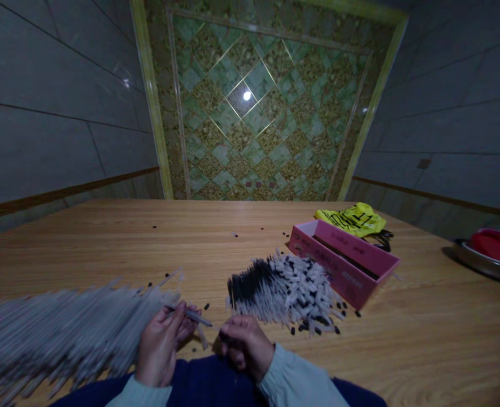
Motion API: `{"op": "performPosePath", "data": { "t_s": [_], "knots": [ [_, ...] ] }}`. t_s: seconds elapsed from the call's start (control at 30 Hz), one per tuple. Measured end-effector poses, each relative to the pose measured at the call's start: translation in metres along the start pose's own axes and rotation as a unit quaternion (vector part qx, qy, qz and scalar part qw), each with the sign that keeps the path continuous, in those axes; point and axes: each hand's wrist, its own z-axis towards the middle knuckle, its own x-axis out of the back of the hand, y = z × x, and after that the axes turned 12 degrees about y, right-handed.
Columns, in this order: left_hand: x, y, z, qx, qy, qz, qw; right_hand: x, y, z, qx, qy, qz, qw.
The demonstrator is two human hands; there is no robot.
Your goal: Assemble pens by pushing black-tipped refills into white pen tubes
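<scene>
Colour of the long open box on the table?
Pink box, with lettering on its side; shows best in the head view.

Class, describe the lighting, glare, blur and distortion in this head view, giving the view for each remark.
Head view: dim overall, with a bright glare spot on the green wall; the long tubes at left look smeared; print on the pink box is soft; wide-angle stretching seems to splay the side walls.
</scene>
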Motion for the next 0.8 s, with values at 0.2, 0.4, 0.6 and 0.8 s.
{"op": "performPosePath", "data": {
  "t_s": [0.2, 0.4, 0.6, 0.8],
  "knots": [
    [0.014, 0.015, 0.012, -0.05, 0.063, -0.05, 0.995, 0.007, -0.005, 0.001, -0.023, -0.021, -0.057, 0.998],
    [0.027, 0.026, 0.024, -0.148, 0.099, -0.01, 0.984, 0.019, -0.029, 0.004, 0.026, 0.01, 0.039, 0.999],
    [0.008, -0.001, 0.013, -0.337, -0.012, 0.481, 0.809, 0.014, -0.028, 0.004, 0.063, 0.057, 0.111, 0.99],
    [0.002, -0.013, 0.007, -0.371, -0.056, 0.658, 0.653, 0.009, -0.022, 0.003, 0.081, 0.067, 0.077, 0.991]
  ]
}}
